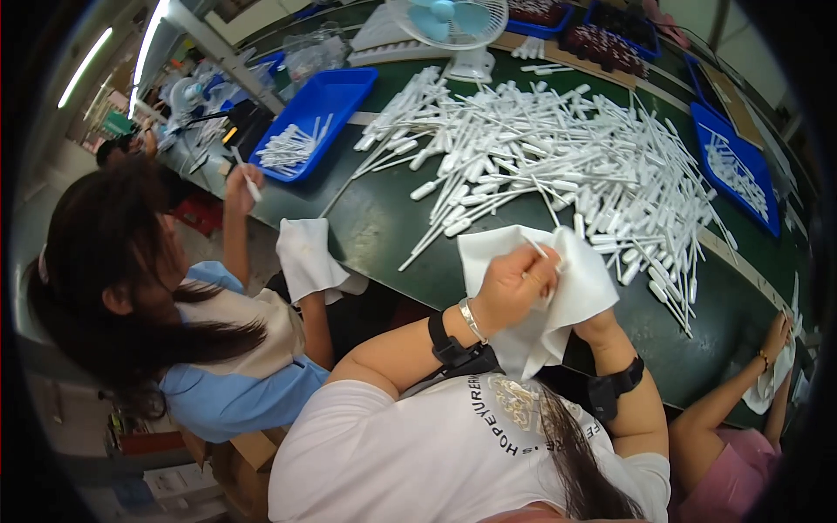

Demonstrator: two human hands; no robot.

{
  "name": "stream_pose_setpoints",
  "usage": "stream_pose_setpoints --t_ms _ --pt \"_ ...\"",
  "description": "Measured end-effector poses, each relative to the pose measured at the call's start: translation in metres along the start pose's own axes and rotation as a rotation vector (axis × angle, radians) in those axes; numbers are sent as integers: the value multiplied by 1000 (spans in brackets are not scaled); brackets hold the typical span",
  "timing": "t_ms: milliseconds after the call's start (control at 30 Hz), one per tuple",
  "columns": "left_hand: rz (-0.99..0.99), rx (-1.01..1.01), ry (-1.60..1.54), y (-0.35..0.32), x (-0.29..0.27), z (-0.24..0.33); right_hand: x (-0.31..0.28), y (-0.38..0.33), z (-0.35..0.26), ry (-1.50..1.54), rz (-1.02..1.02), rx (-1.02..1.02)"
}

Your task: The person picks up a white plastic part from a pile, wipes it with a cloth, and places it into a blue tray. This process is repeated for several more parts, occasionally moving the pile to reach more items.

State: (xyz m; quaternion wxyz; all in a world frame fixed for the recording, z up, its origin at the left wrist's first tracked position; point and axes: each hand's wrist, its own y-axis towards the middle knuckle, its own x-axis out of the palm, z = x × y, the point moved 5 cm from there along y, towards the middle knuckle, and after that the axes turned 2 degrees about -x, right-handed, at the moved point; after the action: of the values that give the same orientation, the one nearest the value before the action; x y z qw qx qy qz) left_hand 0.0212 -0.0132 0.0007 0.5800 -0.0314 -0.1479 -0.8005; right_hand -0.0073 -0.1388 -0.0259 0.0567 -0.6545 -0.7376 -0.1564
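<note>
Single head-worn fisheye, left one of a side-by-side pair, looking steeply down past the wearer's white shirt (pixel 410 444) and forward across the green table (pixel 366 231). Left hand (pixel 516 283) and right hand (pixel 597 325) sit close, mid-frame, with the fan (pixel 445 17) farther off; coverage (black rim, bent edges) reaches neighbours on either side (pixel 209 349).

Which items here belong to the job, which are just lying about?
In the job:
white stick, in the left hand
white cloth, over the right hand
heaped white sticks
left blue tray of sticks, probably

Apparently just lying about:
fan
clear plastic bags
dark red parts
</note>
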Motion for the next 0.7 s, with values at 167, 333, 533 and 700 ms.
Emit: stream_pose_setpoints --t_ms 167,333,533,700 --pt "-40 -37 -7 -1 4 8 3 4 8 -267 -126 109" --pt "151 10 -291 23 -31 14 -13 2 -12 -500 -174 -319" --pt "185 -52 -380 21 -34 4 -8 0 -11 -237 -76 -251" --pt "160 -95 -310 20 -19 -9 -5 4 -2 -138 -110 -139"
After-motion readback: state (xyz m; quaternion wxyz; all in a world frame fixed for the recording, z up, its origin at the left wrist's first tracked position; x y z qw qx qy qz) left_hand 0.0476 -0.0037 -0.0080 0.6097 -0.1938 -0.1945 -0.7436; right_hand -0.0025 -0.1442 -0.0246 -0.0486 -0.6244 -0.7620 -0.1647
